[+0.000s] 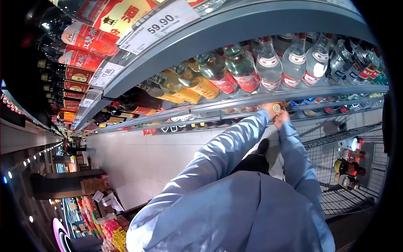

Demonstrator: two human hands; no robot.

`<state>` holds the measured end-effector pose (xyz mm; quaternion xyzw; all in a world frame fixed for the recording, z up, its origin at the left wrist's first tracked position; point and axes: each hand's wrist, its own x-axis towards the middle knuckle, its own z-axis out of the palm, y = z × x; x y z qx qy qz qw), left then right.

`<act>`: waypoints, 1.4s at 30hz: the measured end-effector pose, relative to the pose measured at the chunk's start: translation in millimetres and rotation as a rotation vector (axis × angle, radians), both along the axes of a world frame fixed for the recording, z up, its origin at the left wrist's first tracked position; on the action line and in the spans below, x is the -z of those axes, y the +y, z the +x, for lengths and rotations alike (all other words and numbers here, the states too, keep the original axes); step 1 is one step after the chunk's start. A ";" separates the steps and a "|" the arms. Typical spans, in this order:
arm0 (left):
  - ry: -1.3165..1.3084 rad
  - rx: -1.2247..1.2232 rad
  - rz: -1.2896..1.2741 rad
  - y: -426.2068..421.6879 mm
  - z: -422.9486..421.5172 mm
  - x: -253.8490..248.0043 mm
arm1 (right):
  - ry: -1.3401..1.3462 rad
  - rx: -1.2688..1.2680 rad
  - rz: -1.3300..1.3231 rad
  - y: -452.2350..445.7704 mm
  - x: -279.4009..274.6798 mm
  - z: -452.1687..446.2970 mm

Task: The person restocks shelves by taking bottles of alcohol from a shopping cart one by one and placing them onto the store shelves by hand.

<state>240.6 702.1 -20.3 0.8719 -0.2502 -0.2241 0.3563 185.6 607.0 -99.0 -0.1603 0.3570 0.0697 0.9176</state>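
Both my hands are together at the front edge of a lower shelf (235, 102). My left hand (267, 107) is closed around a small round yellow-topped thing (276, 108), perhaps a capped bottle seen from above. Close below it, my right hand (281, 118) has its fingers curled in against the left; whether it also grips the thing is hidden. On the shelf just above stand clear glass bottles with red-and-white labels (269, 63). To their left are bottles with red labels (247, 80) and amber ones with yellow labels (201, 88).
A wire shopping cart (336, 199) stands at the right, with several bottles (348, 167) lying in it. A higher shelf carries price tags (161, 28) and red-labelled bottles (82, 59). Pale floor tiles (126, 164) stretch along the aisle. Cardboard boxes (93, 186) and colourful packages (111, 229) are at lower left.
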 end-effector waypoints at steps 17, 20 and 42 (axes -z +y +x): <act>0.613 -0.206 -0.332 -6.9 54.6 23.9 | -0.083 0.014 0.013 -2.3 4.0 -53.0; 0.199 -0.250 -0.285 -16.4 53.1 28.4 | -0.064 -0.010 0.003 -0.7 -3.3 -75.7; -0.627 -0.277 -0.099 44.7 -20.5 -1.5 | 0.095 -0.299 -0.185 35.4 -0.9 -198.4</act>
